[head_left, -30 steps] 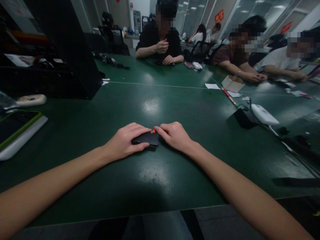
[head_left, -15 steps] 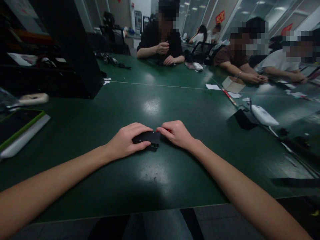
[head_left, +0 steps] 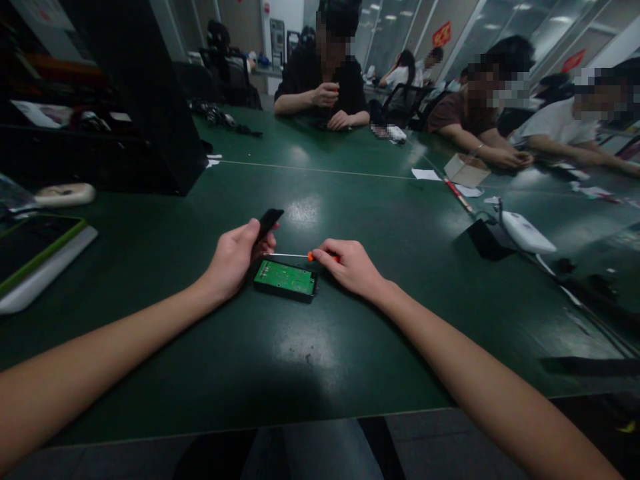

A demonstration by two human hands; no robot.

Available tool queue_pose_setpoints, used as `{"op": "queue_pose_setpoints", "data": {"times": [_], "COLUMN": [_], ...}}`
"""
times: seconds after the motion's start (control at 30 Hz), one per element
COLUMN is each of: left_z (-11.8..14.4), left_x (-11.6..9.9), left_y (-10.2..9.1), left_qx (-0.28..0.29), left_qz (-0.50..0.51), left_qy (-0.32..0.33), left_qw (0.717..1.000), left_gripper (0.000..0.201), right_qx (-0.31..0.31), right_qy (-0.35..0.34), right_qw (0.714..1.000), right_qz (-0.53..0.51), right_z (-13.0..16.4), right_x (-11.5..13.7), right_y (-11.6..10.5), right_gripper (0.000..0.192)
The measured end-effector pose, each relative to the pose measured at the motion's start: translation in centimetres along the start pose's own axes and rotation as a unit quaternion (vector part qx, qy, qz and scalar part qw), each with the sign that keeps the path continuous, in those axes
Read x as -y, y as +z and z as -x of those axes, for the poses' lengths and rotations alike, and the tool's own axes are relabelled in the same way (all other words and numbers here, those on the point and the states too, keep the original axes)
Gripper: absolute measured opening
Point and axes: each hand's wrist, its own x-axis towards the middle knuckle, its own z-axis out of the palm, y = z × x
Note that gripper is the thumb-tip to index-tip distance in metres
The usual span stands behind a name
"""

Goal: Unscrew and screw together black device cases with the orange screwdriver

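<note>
On the green table lies a small black case half with a green circuit board [head_left: 287, 277] showing in it, face up. My left hand [head_left: 235, 257], just above and left of the board, is closed on a black plastic cover [head_left: 271, 222] that it holds tilted up. To the right, my right hand [head_left: 350, 263] grips a screwdriver [head_left: 311, 256] by its red-orange handle. The thin metal shaft points left over the far edge of the board, and its tip ends near my left fingers; whether they touch, I cannot tell.
A green-edged device [head_left: 47, 253] lies at the left, below a white rounded object [head_left: 66, 194]. At the right are a white adapter [head_left: 529, 231] with cables and a small box [head_left: 467, 169]. People sit across the table [head_left: 200, 380].
My left hand has lifted the black cover off the case and moved it up and left, baring the circuit board. The screwdriver's shaft now shows; my right hand has hardly moved.
</note>
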Motion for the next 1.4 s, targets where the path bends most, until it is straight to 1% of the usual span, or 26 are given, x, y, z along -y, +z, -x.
{"op": "queue_pose_setpoints", "data": {"times": [0.1,0.17,0.4,0.5,0.6,0.73,0.8,0.83,0.9,0.93,0.97,1.0,1.07,1.13,1.27,1.4], "left_z": [-0.7,-0.8,-0.3,-0.1,-0.1,0.0,0.0,0.0,0.1,0.1,0.1,0.0,-0.1,-0.2,-0.3,-0.3], "left_x": [0.1,0.0,-0.5,-0.5,-0.3,0.0,0.1,0.0,0.0,0.0,0.0,0.0,0.1,0.3,0.8,1.2], "left_y": [-0.1,-0.2,0.0,0.1,0.2,0.3,0.3,0.3,0.4,0.4,0.5,0.5,0.4,0.4,0.1,-0.2], "left_qx": [-0.034,-0.042,-0.045,-0.043,-0.026,-0.018,-0.016,-0.015,-0.015,-0.017,-0.021,-0.026,-0.034,-0.036,-0.017,0.008], "left_qz": [0.116,0.147,0.151,0.154,0.157,0.165,0.164,0.16,0.144,0.135,0.126,0.117,0.099,0.076,0.029,0.017], "left_qy": [-0.053,-0.065,-0.086,-0.084,-0.08,-0.077,-0.081,-0.08,-0.076,-0.073,-0.073,-0.075,-0.083,-0.083,-0.059,-0.051], "left_qw": [0.991,0.986,0.984,0.984,0.984,0.983,0.983,0.984,0.987,0.988,0.989,0.99,0.991,0.993,0.998,0.999], "left_gripper": [0.051,0.05,0.049,0.048,0.046,0.044,0.044,0.044,0.043,0.042,0.043,0.045,0.051,0.056,0.066,0.068], "right_qx": [-0.029,-0.04,-0.043,-0.042,-0.034,-0.042,-0.035,-0.027,-0.006,0.004,0.013,0.023,0.035,0.041,0.042,0.047], "right_qy": [0.021,0.022,0.005,-0.017,-0.036,-0.065,-0.088,-0.099,-0.114,-0.114,-0.11,-0.103,-0.086,-0.079,-0.083,-0.102], "right_qw": [0.999,0.999,0.999,0.999,0.999,0.997,0.995,0.994,0.993,0.993,0.994,0.994,0.995,0.995,0.995,0.994], "right_qz": [0.018,0.025,0.005,-0.012,-0.017,-0.029,-0.038,-0.036,-0.016,-0.002,0.012,0.024,0.043,0.052,0.044,0.019], "right_z": [0.0,0.1,1.4,1.7,1.7,1.7,1.9,2.0,2.2,2.3,2.4,2.5,2.7,2.9,2.8,2.8], "right_x": [-0.2,-0.2,1.0,1.5,2.0,3.1,3.9,4.4,5.6,6.1,6.6,7.1,7.7,7.9,7.6,8.1], "right_y": [0.1,0.0,0.3,0.8,0.9,0.5,0.4,0.4,0.7,1.0,1.2,1.5,1.9,2.1,2.1,1.6], "right_gripper": [0.031,0.029,0.013,0.017,0.018,0.029,0.033,0.041,0.064,0.073,0.077,0.074,0.064,0.058,0.058,0.045]}}
